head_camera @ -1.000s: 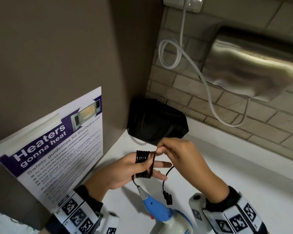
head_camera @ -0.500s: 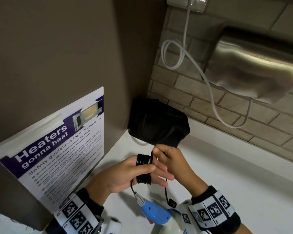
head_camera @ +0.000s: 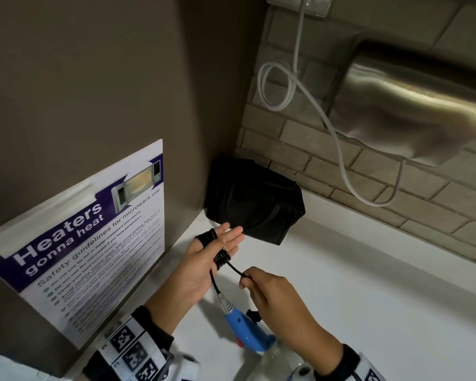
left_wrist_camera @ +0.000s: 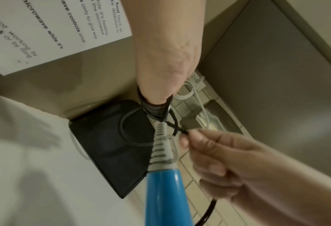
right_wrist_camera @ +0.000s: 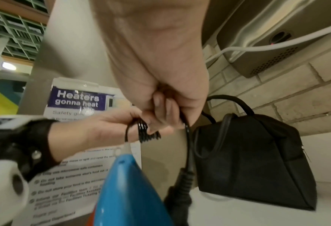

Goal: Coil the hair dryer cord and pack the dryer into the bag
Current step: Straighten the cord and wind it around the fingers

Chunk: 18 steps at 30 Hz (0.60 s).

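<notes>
Cord (head_camera: 221, 259) coils round L hand (head_camera: 204, 266)

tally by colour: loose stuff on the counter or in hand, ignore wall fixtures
Black: 2, the cord wound round the left hand and pinched by the right hand, and the bag.
Blue: 1, the hair dryer.
Total: 3.

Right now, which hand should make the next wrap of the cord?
Right. The right hand already pinches the cord near the plug; the left hand, fingers straight, carries the coil.
</notes>
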{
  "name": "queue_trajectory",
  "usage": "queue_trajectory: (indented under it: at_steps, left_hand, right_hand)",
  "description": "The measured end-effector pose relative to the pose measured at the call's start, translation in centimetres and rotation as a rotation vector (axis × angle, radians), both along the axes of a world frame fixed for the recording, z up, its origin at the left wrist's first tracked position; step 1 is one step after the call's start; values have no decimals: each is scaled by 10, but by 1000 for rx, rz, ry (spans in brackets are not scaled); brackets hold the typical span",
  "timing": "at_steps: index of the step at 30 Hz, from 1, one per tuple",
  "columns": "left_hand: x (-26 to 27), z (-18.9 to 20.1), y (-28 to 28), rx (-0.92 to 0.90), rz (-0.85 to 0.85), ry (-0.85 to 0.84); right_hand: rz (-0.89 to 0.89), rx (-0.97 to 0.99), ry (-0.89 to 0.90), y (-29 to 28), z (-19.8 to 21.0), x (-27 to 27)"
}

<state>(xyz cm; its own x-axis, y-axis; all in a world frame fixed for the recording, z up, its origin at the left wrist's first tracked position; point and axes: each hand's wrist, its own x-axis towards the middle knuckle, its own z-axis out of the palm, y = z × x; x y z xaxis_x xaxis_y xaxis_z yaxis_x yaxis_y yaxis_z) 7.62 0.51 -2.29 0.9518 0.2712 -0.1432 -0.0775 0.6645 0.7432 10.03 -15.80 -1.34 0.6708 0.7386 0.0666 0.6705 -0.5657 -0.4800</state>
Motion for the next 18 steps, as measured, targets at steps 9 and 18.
queue_trajectory:
  at_steps: [9, 18]
  left_hand:
    - [0, -6, -10, 353, -211, 186]
    - [-20, 19, -2, 385, -498, -10]
  right_hand:
    - [71, 49, -23, 3, 42, 2]
    - [-56, 115, -14, 6, 48, 29]
